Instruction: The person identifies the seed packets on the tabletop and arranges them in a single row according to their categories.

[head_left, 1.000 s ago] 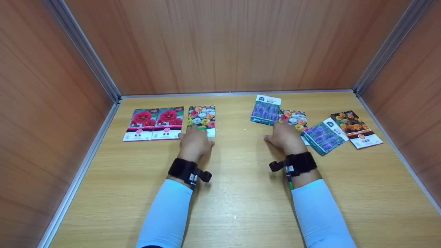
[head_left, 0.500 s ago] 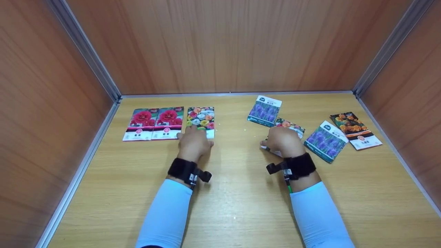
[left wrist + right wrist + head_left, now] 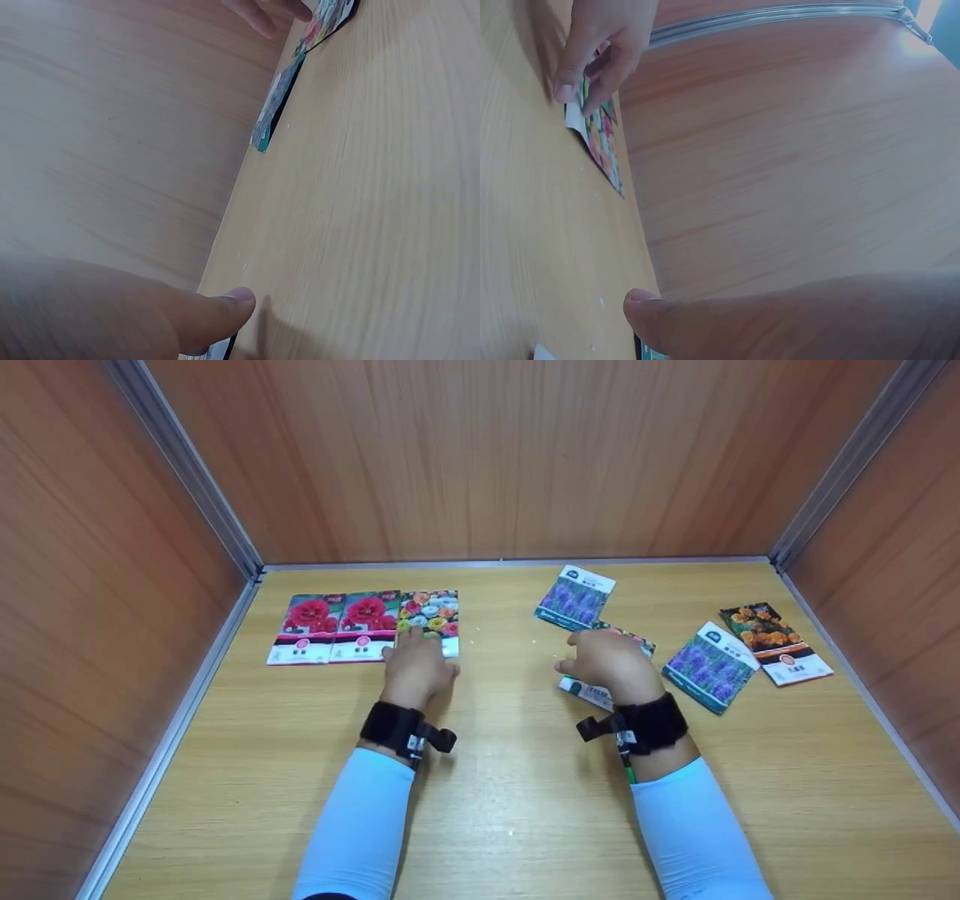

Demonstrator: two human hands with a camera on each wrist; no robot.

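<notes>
In the head view my left hand (image 3: 415,667) rests its fingers on the lower part of a mixed-flower seed packet (image 3: 430,610). That packet lies edge to edge with a red-flower packet (image 3: 366,628), and a second red-flower packet (image 3: 304,630) adjoins it on the left. The right wrist view shows the left fingers (image 3: 604,75) flat over the packet. My right hand (image 3: 619,664) covers the middle of another mixed-flower packet (image 3: 587,691), which lies slanted with only its ends showing. Its thumb points left, and its fingertips are hidden in the head view.
A lavender packet (image 3: 575,598) lies behind the right hand, tilted. To that hand's right are another lavender packet (image 3: 710,667) and an orange-flower packet (image 3: 776,643), their edges meeting. Wood-patterned panels (image 3: 495,465) wall the table (image 3: 510,780) at back and sides.
My left hand has slid its mixed-flower packet left against the red-flower packet. My right hand has drawn its packet toward me and turned it, away from the lavender packet on its right.
</notes>
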